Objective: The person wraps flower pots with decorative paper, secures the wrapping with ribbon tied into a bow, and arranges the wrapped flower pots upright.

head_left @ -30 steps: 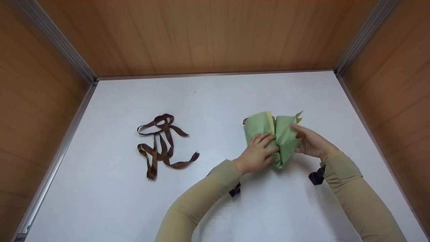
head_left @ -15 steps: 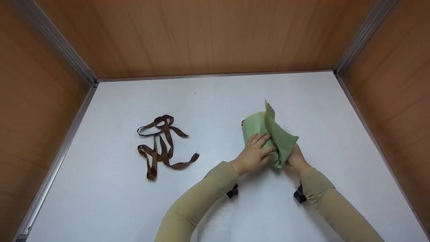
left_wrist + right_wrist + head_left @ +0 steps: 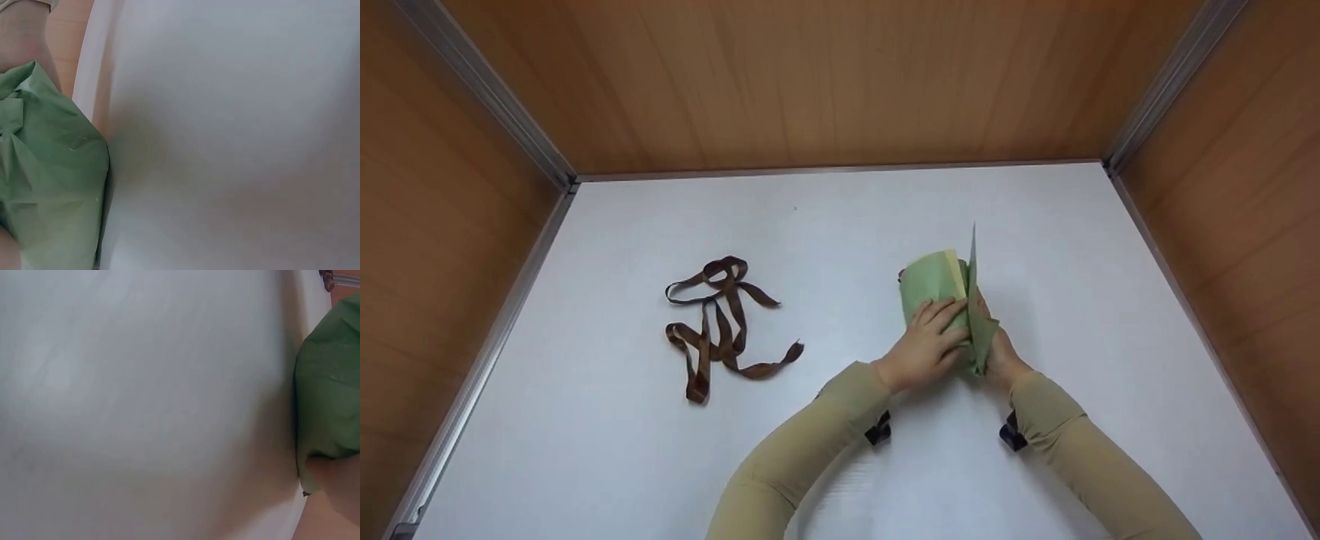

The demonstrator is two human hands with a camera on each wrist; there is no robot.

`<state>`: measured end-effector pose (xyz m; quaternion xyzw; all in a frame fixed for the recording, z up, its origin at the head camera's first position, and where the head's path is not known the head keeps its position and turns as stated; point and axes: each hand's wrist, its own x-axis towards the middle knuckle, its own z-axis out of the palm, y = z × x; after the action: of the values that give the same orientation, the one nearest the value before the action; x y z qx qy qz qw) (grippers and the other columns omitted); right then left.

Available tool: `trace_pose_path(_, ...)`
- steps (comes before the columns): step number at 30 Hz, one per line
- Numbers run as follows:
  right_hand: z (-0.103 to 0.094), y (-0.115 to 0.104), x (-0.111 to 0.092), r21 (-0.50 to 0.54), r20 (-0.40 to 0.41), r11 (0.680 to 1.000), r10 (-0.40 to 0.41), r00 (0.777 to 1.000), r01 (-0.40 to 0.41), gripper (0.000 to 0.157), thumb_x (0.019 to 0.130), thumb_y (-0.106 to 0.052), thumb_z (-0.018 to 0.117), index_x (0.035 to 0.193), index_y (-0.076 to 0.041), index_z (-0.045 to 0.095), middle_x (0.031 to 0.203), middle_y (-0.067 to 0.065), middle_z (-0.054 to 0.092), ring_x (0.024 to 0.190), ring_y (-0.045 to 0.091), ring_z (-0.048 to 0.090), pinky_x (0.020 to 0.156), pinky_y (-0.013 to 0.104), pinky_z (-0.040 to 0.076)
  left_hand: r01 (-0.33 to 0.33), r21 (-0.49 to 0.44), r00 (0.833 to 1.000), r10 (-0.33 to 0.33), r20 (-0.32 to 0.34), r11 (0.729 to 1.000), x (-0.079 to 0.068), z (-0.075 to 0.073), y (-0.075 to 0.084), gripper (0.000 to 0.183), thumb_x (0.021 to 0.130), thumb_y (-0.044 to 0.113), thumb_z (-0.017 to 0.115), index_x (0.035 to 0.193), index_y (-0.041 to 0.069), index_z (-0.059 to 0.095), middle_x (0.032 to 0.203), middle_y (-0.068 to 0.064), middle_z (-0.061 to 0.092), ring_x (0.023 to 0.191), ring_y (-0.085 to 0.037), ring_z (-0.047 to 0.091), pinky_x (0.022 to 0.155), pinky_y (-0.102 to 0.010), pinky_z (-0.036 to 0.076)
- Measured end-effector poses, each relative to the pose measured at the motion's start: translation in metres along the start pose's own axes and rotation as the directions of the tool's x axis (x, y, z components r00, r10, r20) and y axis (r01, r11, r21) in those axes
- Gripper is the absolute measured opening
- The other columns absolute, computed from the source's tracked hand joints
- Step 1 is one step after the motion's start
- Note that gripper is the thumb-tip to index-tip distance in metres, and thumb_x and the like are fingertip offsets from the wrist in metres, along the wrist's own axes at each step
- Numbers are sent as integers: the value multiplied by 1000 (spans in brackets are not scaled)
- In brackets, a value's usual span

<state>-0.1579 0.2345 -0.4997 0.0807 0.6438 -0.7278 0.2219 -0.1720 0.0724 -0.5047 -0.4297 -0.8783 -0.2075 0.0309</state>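
A bundle wrapped in green wrapping paper [image 3: 934, 277] with a pale yellow inner edge lies right of the table's middle. My left hand [image 3: 926, 341] holds it from the left, fingers spread over its front. On the right, a loose paper flap [image 3: 980, 330] stands nearly upright, seen almost edge-on. My right hand [image 3: 1003, 352] grips the paper at that side; the flap covers most of its fingers. The right wrist view shows part of that hand [image 3: 340, 486] against the green paper [image 3: 332, 394]. Something small and reddish-brown [image 3: 901, 275] shows at the bundle's upper left.
A brown ribbon [image 3: 727, 300] lies in loose loops on the white table [image 3: 607, 450], left of the bundle. Wood-grain panels [image 3: 832, 82] with metal edging stand at the back and both sides.
My right hand has moved left and in behind the flap, swinging the flap from lying out to the right to nearly upright. The left hand stays on the bundle; the ribbon has not moved.
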Motion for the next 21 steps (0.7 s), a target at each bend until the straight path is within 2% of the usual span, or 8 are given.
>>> trace_pose_path(4,2,2,8,-201,47,970,-133,990,140,59,97,-55,1,151,-33,-12,160,-2,-8,146,20,-6,117,46,3,45,-133,997,-36,67,990,-1,-2,-3,55,102,28,42,146,0,26,155,-16,22,146,-25,14,119,-41,6)
trace_pose_path(6,2,5,12,-283,47,935,-210,976,215,53,100,-49,3,149,-38,-14,159,-4,-15,146,23,-14,115,53,-4,67,-275,996,-48,76,959,-1,-4,-5,60,103,27,36,148,-5,12,156,-18,16,147,-24,9,119,-38,0)
trace_pose_path(8,3,7,14,-350,57,898,-262,963,265,51,102,-45,5,149,-38,-12,159,-4,-14,146,24,-13,114,56,-3,70,-428,997,-52,55,901,-3,-4,-7,62,104,32,26,148,-6,3,157,-19,10,147,-23,5,118,-38,-5)
trace_pose_path(10,4,8,16,-446,95,824,-343,934,348,52,104,-38,10,152,-30,-9,160,1,-12,146,28,-11,114,59,-2,70,-558,997,-71,20,827,-5,-2,-9,67,103,41,14,148,-6,-4,158,-18,4,147,-24,-1,118,-40,-7)
trace_pose_path(15,4,6,20,-708,214,499,-522,826,499,51,104,-19,30,150,-4,16,158,17,9,145,38,1,114,58,6,131,-772,978,-210,-3,622,-8,2,-10,84,92,62,3,147,4,-23,157,-12,-18,145,-26,-17,117,-48,-4)
trace_pose_path(16,4,4,21,-732,231,458,-530,816,504,51,103,-18,33,149,-3,20,157,17,12,145,38,4,114,57,8,145,-796,971,-238,0,588,-8,3,-10,85,91,65,2,146,6,-25,156,-11,-21,144,-26,-18,117,-50,-2)
trace_pose_path(18,3,2,22,-758,258,409,-528,809,508,52,101,-17,39,148,-2,23,156,17,17,145,39,6,114,57,10,158,-826,960,-279,1,542,-8,3,-9,88,88,70,3,146,11,-26,155,-10,-25,144,-26,-18,117,-51,1)
trace_pose_path(21,1,0,23,-778,283,388,-487,827,494,56,100,-20,44,149,-4,22,157,16,16,145,37,6,115,56,10,166,-832,948,-317,-12,530,-8,3,-10,91,85,75,1,148,14,-24,155,-9,-24,144,-28,-17,116,-53,3)
